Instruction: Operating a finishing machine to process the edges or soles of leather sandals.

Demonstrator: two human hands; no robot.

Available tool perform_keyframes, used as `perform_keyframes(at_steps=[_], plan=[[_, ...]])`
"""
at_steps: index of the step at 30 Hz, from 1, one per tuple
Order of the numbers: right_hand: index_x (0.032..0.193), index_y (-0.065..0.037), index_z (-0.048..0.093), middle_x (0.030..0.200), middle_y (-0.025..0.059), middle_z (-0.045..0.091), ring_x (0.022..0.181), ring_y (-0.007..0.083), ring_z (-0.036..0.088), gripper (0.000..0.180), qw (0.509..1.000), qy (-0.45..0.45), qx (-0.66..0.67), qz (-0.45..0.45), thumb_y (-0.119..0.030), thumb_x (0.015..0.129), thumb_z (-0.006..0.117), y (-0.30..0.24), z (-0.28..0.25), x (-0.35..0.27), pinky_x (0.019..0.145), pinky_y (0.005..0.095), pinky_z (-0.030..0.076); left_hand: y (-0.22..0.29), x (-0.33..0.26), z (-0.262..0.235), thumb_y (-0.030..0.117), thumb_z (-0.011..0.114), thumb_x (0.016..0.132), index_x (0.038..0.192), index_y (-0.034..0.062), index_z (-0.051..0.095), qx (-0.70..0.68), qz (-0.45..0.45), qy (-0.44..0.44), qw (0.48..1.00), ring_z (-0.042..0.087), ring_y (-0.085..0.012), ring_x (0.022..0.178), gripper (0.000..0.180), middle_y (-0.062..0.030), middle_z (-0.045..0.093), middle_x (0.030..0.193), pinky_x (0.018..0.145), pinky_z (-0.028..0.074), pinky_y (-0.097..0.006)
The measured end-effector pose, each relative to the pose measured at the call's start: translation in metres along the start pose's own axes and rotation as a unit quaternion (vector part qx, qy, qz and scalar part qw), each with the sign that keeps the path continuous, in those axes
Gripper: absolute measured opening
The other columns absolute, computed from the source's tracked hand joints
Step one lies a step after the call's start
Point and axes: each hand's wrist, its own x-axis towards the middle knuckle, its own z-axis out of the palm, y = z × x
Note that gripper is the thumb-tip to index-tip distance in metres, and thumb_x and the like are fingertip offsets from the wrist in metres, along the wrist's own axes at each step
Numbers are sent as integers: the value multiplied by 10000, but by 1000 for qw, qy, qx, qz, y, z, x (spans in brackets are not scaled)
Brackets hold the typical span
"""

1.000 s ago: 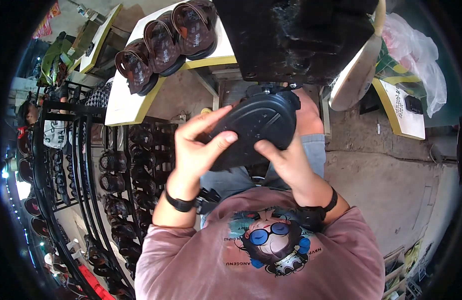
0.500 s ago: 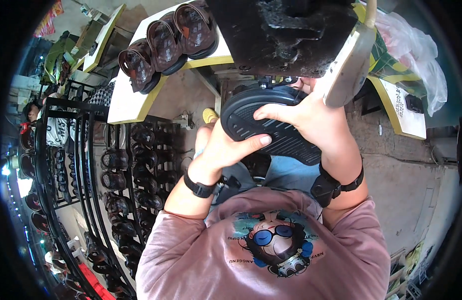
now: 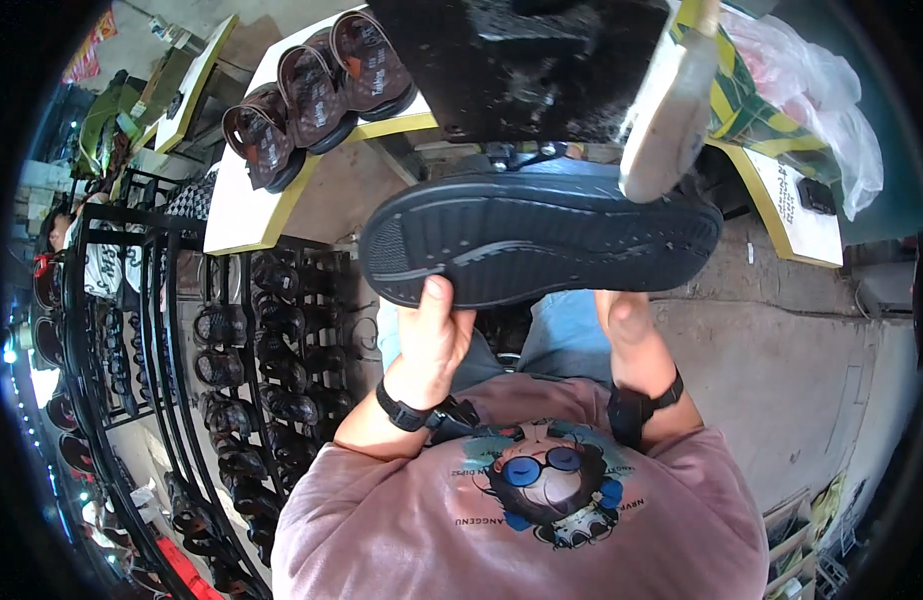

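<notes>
Black outsole (image 3: 541, 250) spans the space in front of the person's body, below a scuffed black panel (image 3: 541, 75), lengthwise from left to right; half a second ago it sat slantwise with both thumbs pressed on its ribbed face, whereas now its long underside is turned up broadside, so nearly the whole tread can be seen and the grip has shifted. The left hand (image 3: 431, 345) holds it near the left end, thumb on the lower edge, other fingers hidden behind; the right hand (image 3: 631, 320) has its thumb off the tread, its fingers passing behind the lower edge, and I cannot tell whether they grip. The tread looks like matt rubber or foam: rounded ends, raised rim, cross ribs, a wavy lengthwise line, a finely stippled patch at the left; a smooth, pale paddle-shaped piece (image 3: 671, 120) overlaps its upper edge, contact unclear. Brown patterned sandals (image 3: 316, 95) stand on a yellow-edged white bench (image 3: 243, 215); a crinkled clear plastic bag (image 3: 801, 85) hangs at right.
</notes>
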Motion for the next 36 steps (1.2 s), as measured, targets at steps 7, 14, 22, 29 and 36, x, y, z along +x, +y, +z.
perform_keyframes(at_steps=[7, 14, 22, 29, 36], plan=[[1199, -37, 650, 1179, 50, 653, 1069, 165, 600, 335, 996, 77, -44, -29, 0, 867, 675, 9, 62, 24, 957, 325, 470, 31, 27, -45, 621, 626, 854, 1426, 132, 483, -111, -52, 46, 991, 489, -298, 1305, 766, -73, 537, 1421, 1113, 365, -517], [1095, -27, 686, 1058, 39, 689, 951, 146, 633, 255, 994, 58, -91, 19, -15, 844, 730, 36, 90, 41, 862, 308, 507, 142, 74, 46, 324, 769, 835, 1115, 16, 625, 598, 217, -6, 771, 652, -224, 955, 441, -99, 679, 1028, 853, 515, -346], [1244, -9, 576, 1237, 142, 593, 1102, 235, 600, 516, 962, -69, -262, -4, -126, 799, 810, 28, 60, 50, 916, 363, 505, 96, 70, 79, 116, 889, 700, 979, -15, 673, 519, -55, -199, 829, 648, -103, 809, 377, -46, 707, 900, 760, 519, -255], [1350, -12, 436, 1213, 175, 472, 1028, 305, 552, 902, 887, 108, -441, -77, -431, 687, 880, 21, 47, 12, 843, 424, 492, 41, 31, 55, 43, 798, 819, 1101, -20, 608, 203, -14, -78, 976, 669, -123, 910, 346, -90, 715, 1017, 841, 534, -263], [1207, -114, 693, 1071, 86, 625, 903, 273, 649, 617, 706, -31, -700, -101, -393, 668, 805, -84, 33, 47, 776, 362, 514, 13, 12, 55, 30, 684, 911, 1209, -6, 569, 43, -28, -58, 997, 622, -147, 1054, 321, -83, 667, 1144, 956, 486, -304]])
